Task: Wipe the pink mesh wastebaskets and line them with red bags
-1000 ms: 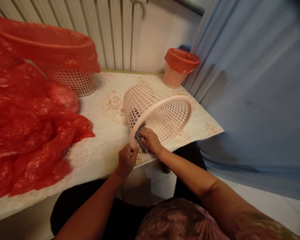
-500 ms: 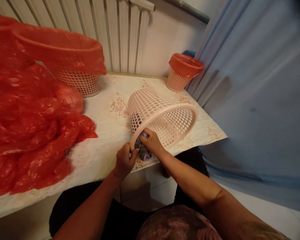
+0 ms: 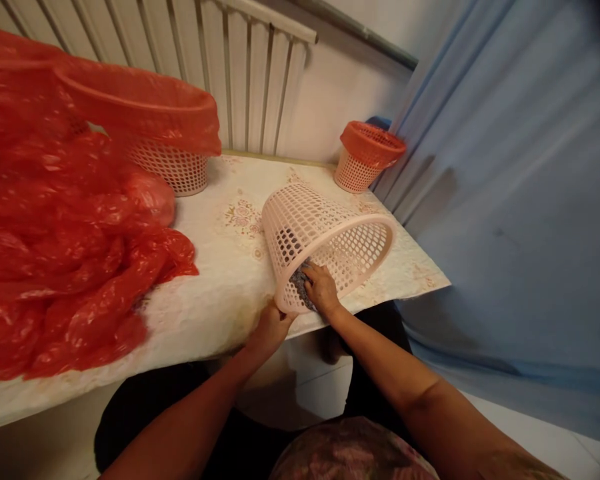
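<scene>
A pale pink mesh basket lies on its side on the table, its open mouth turned toward me. My left hand is closed on the basket's near rim at the table edge. Inside the mouth, my right hand is closed on a grey cloth and presses it against the inner wall. Part of the cloth is hidden behind the mesh.
A heap of red plastic bags covers the left of the table. Behind it stands a mesh basket lined with a red bag. A smaller lined basket is at the back right. A blue curtain hangs right; a radiator is behind.
The basket has turned slightly and its rim now sits lower, nearer the table edge. My right hand with the cloth has moved deeper into the basket. My left hand has slid lower along the rim.
</scene>
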Motion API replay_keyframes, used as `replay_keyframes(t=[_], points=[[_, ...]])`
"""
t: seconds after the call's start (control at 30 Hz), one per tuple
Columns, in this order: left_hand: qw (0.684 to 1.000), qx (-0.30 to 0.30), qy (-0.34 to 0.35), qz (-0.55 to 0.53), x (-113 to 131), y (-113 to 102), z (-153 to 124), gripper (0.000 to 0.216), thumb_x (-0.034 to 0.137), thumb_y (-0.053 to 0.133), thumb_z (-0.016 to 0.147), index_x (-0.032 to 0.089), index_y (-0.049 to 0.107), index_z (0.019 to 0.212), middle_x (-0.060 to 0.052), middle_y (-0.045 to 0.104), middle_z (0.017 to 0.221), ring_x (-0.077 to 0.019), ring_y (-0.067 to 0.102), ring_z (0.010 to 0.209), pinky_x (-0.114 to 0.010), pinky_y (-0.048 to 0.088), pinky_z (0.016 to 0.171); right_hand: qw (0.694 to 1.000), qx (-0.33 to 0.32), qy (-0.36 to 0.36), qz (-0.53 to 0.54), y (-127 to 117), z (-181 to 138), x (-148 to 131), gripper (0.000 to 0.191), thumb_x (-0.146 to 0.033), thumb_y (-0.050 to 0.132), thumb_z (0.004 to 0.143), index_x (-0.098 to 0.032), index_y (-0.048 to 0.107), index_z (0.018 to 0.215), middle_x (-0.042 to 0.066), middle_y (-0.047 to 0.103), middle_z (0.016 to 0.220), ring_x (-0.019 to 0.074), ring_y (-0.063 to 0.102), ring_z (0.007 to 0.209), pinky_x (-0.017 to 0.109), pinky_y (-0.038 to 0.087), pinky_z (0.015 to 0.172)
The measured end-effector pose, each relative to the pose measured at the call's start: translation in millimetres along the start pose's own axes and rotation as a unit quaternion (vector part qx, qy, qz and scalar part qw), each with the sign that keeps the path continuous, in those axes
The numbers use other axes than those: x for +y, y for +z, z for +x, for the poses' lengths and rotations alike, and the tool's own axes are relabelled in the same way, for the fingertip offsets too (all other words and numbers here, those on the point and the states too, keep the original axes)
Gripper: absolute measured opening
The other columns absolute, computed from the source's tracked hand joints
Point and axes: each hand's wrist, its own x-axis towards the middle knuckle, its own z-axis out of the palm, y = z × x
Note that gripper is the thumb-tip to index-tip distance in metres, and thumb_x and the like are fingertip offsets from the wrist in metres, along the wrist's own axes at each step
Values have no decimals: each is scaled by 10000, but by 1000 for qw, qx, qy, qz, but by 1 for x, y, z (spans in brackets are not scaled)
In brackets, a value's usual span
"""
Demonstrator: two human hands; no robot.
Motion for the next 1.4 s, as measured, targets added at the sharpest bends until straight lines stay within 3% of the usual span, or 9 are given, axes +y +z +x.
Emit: replay_keyframes(t=[0.13,0.3,0.47,0.7,0.93,1.03,1.13,1.3,1.4], points=[[1000,-12,1,-5,1,1,1,174,255,651,724,156,630,864,-50,669,790,-190,612,723,-300,477,655,997,10,20,79,1,3,0,423,-106,459,737,-198,631,1112,69,575,1257,209,510,1105,363,365,980],[993,21,114,10,18,-23,-2,101,269,594,785,187,557,737,9,599,668,-143,584,636,-243,467,606,960,28,74,269,-2,16,-30,363,-151,441,708,-209,667,986,20,676,1001,186,596,957,305,464,868],[971,74,220,64,30,-44,-8,78,248,592,797,203,538,831,19,559,715,-115,548,632,-221,457,620,922,9,98,374,-5,26,-74,200,-214,487,730,-204,661,829,3,684,851,173,614,830,272,498,777],[967,84,230,66,13,-21,-11,155,200,570,783,207,481,911,6,541,768,-138,556,682,-261,470,654,901,-9,137,412,6,39,-72,179,-217,507,746,-212,655,847,-12,676,756,174,618,807,284,519,741],[975,45,180,119,-10,0,-8,206,243,589,790,186,552,985,-79,634,878,-234,626,837,-362,508,759,939,-9,65,338,15,37,-57,245,-208,492,787,-212,664,961,1,695,856,175,624,832,284,509,756],[976,27,192,103,-15,4,-4,242,240,593,792,183,571,1027,-105,656,967,-256,627,930,-395,500,835,980,-35,-22,197,13,34,-44,274,-179,493,802,-232,652,1019,9,681,1004,184,608,924,297,485,821],[976,13,196,94,-14,4,-1,256,235,567,813,177,562,1062,-113,660,1009,-248,628,946,-389,498,834,992,-49,-75,88,3,34,-21,277,-156,510,801,-236,651,1025,34,652,1085,213,569,1008,334,450,887],[976,20,187,109,-5,-2,0,142,263,558,821,175,565,931,-70,647,839,-200,618,767,-316,492,699,999,-43,-12,28,-19,42,16,237,-114,482,818,-204,691,884,98,667,1003,238,552,958,371,431,892],[975,32,186,115,0,-7,1,103,284,543,833,185,531,855,-29,602,746,-167,582,674,-277,467,635,997,-29,24,66,-23,54,13,252,-93,505,784,-193,690,924,67,686,991,218,584,926,328,453,859]])
